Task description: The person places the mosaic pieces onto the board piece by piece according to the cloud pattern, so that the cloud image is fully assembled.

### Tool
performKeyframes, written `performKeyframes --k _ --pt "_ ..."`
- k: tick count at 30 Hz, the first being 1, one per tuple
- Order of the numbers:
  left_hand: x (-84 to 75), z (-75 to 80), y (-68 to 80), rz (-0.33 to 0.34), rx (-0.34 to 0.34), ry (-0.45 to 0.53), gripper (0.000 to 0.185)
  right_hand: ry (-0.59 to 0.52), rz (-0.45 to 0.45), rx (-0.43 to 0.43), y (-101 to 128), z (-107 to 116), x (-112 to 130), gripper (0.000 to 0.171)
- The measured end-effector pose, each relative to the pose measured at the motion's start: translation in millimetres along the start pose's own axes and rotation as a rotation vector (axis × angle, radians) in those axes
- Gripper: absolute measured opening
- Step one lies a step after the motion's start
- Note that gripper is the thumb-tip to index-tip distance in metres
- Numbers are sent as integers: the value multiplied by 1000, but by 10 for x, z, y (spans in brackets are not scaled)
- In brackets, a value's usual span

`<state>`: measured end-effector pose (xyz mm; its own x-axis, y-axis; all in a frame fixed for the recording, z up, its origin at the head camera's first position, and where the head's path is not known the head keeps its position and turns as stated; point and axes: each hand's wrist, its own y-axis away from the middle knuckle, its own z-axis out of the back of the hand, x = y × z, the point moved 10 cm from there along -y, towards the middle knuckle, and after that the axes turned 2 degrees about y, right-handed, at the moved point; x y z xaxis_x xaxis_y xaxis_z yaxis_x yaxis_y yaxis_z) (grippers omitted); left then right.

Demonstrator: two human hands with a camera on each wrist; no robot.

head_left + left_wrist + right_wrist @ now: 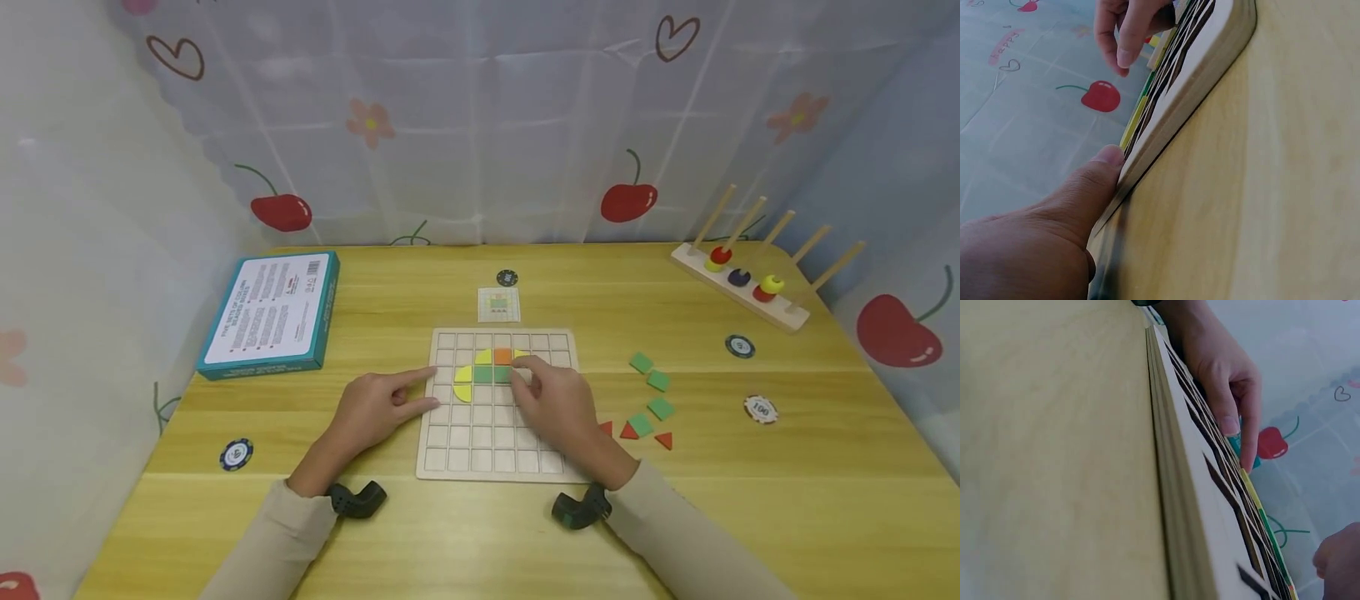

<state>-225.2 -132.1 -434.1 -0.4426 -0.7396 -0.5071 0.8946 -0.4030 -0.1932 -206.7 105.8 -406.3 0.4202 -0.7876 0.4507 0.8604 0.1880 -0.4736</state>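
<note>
A: Head view: where was the grid board (497, 454)?

B: Flat on the table (480, 533), middle front, just below the small pattern card (498, 304). A few yellow, green and orange tiles (483, 373) sat in its upper cells.

A: And the hands?

B: The left hand (375, 408) lay at the board's left edge, index finger stretched along it and thumb against the rim, the rest loosely bent; its grip held nothing. The right hand (551, 400) was over the board's upper right cells, fingertips down by the orange tile. I cannot tell whether its grip pinched a piece or only pressed.

A: How would the pieces handle?

B: I'd judge them thin, stiff and light, likely wood, snug in their cells, so best taken by two opposite edges with fingertips. The board looked rigid and might slide on the smooth table unless braced at its rim.

A: Anything else near the board?

B: Loose green squares (651, 383) and red triangles (634, 432) right of it; a teal box (272, 312) to its left.
</note>
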Motion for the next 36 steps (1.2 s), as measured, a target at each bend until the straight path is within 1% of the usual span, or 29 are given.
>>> performKeyframes --k 2,4,6,12,16,19,21,24,26,30,36 --pt "-1 1 4 -2 -1 -3 50 -18 2 -48 28 104 -36 15" --pt "-8 10 3 -8 -6 -2 50 -12 12 -88 62 210 -95 15" --pt "-9 16 -1 -9 -6 -1 50 2 3 -125 103 319 -201 15" --pt "0 25 -7 -7 -7 -9 50 82 -115 -157 212 673 -706 18" --pt "-9 44 1 -7 -15 -3 51 154 -216 -141 274 895 -1054 22" --pt "-8 45 1 -6 -13 -1 51 191 -309 -81 342 981 -1280 29" --pt "-6 40 -1 -5 -10 -1 51 208 -359 -28 387 1002 -1386 36" --pt "8 24 -1 3 -3 -3 51 217 -405 37 436 999 -1476 45" --pt "16 12 -1 10 4 -2 50 220 -412 61 452 993 -1491 47" --pt "28 -3 3 22 15 -3 50 231 -400 81 460 975 -1477 42" --pt "31 -19 0 27 21 -6 50 239 -378 81 461 952 -1430 36"
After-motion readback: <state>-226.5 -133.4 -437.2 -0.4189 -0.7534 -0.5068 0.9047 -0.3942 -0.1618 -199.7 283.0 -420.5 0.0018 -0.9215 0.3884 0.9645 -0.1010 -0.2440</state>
